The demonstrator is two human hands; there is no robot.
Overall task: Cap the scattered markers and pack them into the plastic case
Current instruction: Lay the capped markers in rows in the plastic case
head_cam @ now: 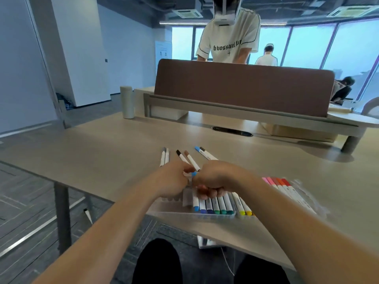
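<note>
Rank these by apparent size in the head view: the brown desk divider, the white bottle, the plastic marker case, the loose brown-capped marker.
1. brown desk divider
2. plastic marker case, though it lies nearest the camera, which flatters it
3. white bottle
4. brown-capped marker

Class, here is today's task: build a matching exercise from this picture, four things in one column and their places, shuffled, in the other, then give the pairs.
1 plastic case
2 white cylinder
3 pink and red markers
4 blue-ended marker

A far left of the desk
B pinched between left hand and right hand
C desk's near edge
D right of the right forearm

Pairs: 1-C, 2-A, 3-D, 4-B
</note>
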